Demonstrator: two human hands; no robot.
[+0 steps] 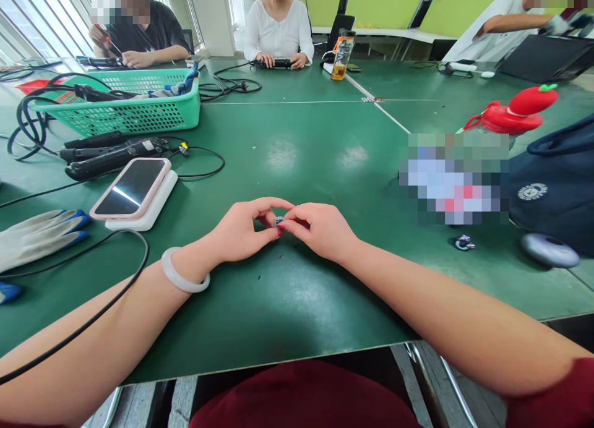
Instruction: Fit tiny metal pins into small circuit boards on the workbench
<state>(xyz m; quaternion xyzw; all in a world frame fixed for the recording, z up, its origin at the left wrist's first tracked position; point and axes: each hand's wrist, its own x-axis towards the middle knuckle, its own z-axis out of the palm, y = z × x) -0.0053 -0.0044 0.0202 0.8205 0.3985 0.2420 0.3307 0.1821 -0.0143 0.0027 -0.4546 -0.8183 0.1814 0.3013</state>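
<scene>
- My left hand [241, 233] and right hand [325, 230] pinch one small shiny piece [278, 221] between their fingertips, over the table [297, 329]; my fingers cover most of it, so I can't make out its shape.
- I count one phone [132, 190], one basket [139, 115] and three people opposite; one glove [37, 237] is cut off at left.
- The table's near edge runs before my body; green surface stretches ahead, between basket and dark bag [561, 187].

hands [322, 230] holding small shiny object [278, 221] | phone [132, 190] on white box [160, 203] | green basket [139, 114] beyond
</scene>
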